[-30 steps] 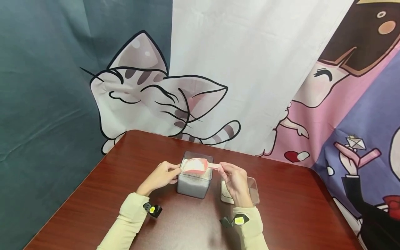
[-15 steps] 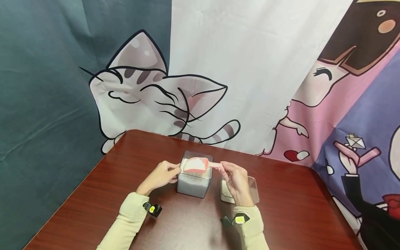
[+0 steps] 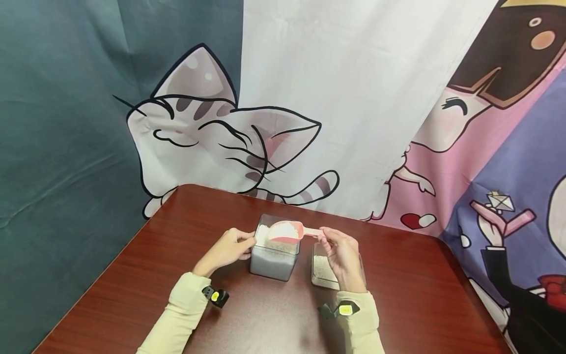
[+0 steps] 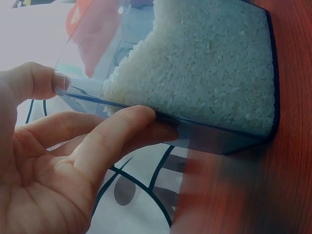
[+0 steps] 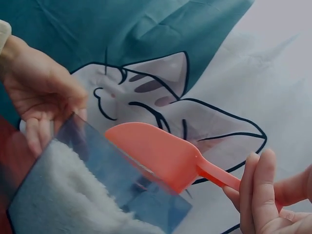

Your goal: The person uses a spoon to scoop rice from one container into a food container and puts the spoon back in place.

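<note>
A clear, bluish square container [image 3: 273, 263] of white rice [image 4: 209, 63] stands on the table. My left hand [image 3: 227, 247] grips its left wall, thumb at the rim and fingers along the outside in the left wrist view. My right hand [image 3: 342, 253] holds a pink scoop [image 5: 151, 151] by its handle. Heaped with rice in the head view, the scoop is level over the container's opening, toward its right side. Close below my right hand sits a second, lower clear box [image 3: 325, 282] with rice in it, partly hidden by that hand.
The brown wooden table [image 3: 185, 211] extends around both containers. Behind it hangs a curtain [image 3: 376, 98] printed with cartoon figures. A dark strap with a yellow-faced device [image 3: 346, 309] is on each wrist.
My right hand has moved to the right with the loaded scoop, which shifts from the container's middle toward its right rim. My left hand stays in place on the container.
</note>
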The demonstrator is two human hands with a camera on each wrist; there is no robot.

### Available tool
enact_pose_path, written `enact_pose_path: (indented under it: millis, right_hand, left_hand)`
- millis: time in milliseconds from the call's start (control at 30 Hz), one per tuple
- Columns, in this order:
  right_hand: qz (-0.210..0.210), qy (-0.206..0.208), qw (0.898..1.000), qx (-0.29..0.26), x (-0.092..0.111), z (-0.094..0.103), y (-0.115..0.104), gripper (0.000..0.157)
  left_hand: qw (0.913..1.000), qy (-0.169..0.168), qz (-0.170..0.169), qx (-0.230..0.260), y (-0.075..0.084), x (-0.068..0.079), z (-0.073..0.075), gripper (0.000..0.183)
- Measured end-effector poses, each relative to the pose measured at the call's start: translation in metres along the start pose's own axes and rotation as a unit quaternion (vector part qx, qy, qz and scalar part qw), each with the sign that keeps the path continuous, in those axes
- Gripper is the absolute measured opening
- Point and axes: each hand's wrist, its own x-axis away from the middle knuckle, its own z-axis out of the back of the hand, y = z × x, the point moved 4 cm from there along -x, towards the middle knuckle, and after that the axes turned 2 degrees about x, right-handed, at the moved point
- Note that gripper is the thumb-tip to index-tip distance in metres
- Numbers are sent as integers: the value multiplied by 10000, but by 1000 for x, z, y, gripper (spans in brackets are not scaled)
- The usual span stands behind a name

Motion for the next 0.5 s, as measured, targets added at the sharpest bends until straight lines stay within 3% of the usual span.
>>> enact_pose_path:
  millis: [200,500]
  right_hand:
    - [61,88,9999,-97,0,8,-12,19]
    - [93,331,9986,-400,1,23,-29,22]
  left_hand:
    - [9999,-7,-39,-139,15,8,-1,34]
    - [9999,-50,-94,-8,13,7,0,34]
